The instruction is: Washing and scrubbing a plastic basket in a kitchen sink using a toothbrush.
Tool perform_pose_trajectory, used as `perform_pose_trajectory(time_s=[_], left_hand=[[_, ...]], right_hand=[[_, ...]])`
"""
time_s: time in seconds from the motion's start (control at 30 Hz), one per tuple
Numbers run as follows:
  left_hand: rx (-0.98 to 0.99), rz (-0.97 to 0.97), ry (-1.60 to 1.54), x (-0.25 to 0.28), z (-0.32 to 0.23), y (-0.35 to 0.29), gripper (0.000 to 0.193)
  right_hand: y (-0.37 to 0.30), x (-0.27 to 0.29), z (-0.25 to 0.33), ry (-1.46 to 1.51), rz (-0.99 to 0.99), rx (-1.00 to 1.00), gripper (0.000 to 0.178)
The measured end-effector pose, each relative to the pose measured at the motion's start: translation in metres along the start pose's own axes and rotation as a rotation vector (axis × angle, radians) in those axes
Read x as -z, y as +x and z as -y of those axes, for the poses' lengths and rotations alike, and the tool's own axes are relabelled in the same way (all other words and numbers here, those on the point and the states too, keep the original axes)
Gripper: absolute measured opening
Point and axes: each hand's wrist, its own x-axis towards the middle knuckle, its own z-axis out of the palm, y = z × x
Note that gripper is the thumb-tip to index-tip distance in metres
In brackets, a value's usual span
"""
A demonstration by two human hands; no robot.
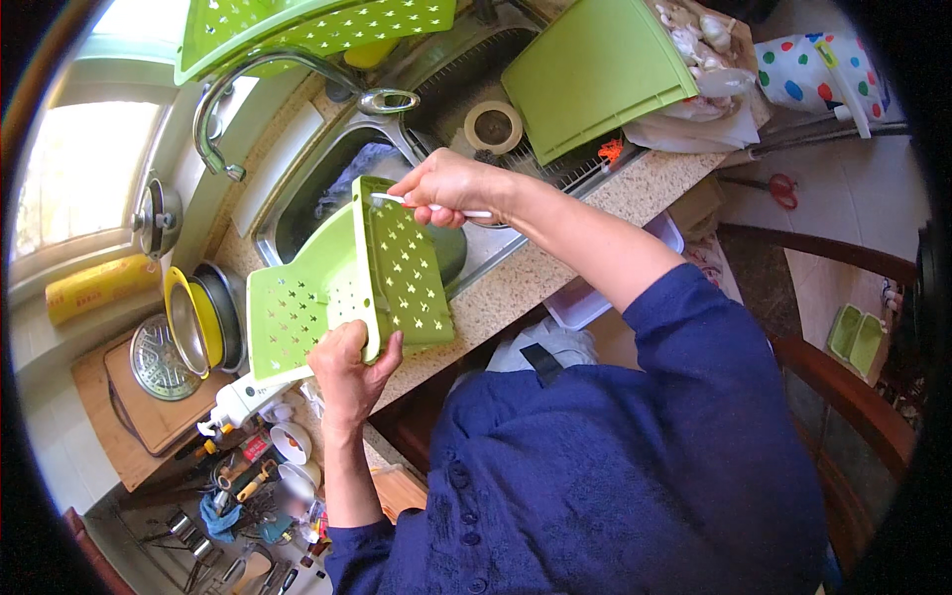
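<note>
A light green plastic basket (407,283) with flower-shaped holes is tilted over the counter's front edge and the near end of the sink. My left hand (349,369) grips its lower rim, thumb on one side and fingers on the other. In my right hand (448,186) is a slim white toothbrush (466,212), its head against the basket's upper rim. The fingers of that hand are closed round the handle. Behind the basket, a dark bluish cloth (369,167) lies in the sink basin (297,213), which the basket partly hides.
A chrome faucet (213,129) arches over the sink's left side. Another green perforated piece (387,28) stands at the back, and a flat green panel (595,79) leans across the right basin. By my left hand are a white pump bottle (238,402), yellow-rimmed bowls (183,322) and wooden boards (124,397).
</note>
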Motion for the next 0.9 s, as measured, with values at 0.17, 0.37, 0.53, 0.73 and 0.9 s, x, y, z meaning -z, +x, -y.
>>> perform_pose_trajectory(time_s=[0.17,0.37,0.53,0.73,0.9], left_hand=[[-0.003,-0.019,-0.003,-0.004,0.0,0.005,0.041],[0.039,-0.009,-0.041,0.0,-0.002,0.001,0.04],[0.051,-0.001,-0.017,-0.001,0.0,0.004,0.04],[0.069,0.025,-0.046,0.002,-0.005,0.002,0.04],[0.024,-0.002,-0.057,-0.002,-0.002,-0.004,0.041]], right_hand=[[0.003,-0.016,-0.018,-0.99,-0.296,0.463,0.036],[-0.009,-0.007,-0.024,-0.111,-0.061,0.206,0.038],[-0.039,-0.003,-0.024,0.021,-0.037,0.255,0.038],[-0.039,-0.015,0.005,-0.45,-0.039,0.262,0.043],[-0.034,-0.041,0.008,-0.717,-0.112,0.369,0.045]])
